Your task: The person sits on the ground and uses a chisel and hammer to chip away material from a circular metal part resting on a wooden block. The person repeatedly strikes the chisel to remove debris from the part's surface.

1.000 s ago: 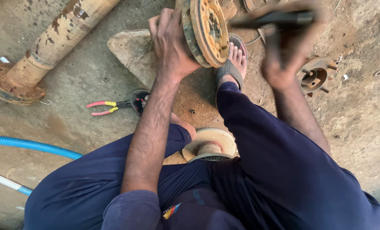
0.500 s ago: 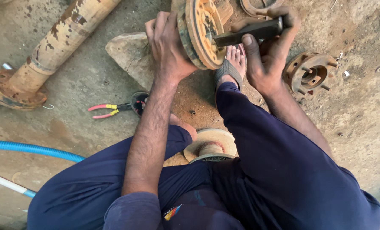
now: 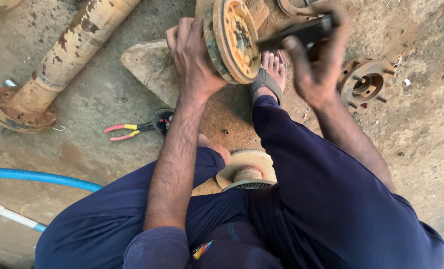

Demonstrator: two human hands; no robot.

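Note:
A rusty, yellowish brake disc (image 3: 232, 37) stands on edge on the ground, propped against a grey stone block (image 3: 147, 62). My left hand (image 3: 189, 55) grips its left rim and holds it upright. My right hand (image 3: 316, 60) is closed on a dark metal tool (image 3: 296, 32), blurred, whose end reaches the disc's face. My sandalled foot (image 3: 271, 69) rests just below the disc.
A rusty axle tube with a flange (image 3: 57, 60) lies at left. Red-handled pliers (image 3: 125, 130) lie on the ground by my left arm. A rusty wheel hub with studs (image 3: 364, 82) sits at right. A blue hose (image 3: 38, 177) crosses lower left. A round worn part (image 3: 246, 169) is between my legs.
My right hand swung the dark tool down from above towards the disc's face. My left hand kept its grip on the disc rim.

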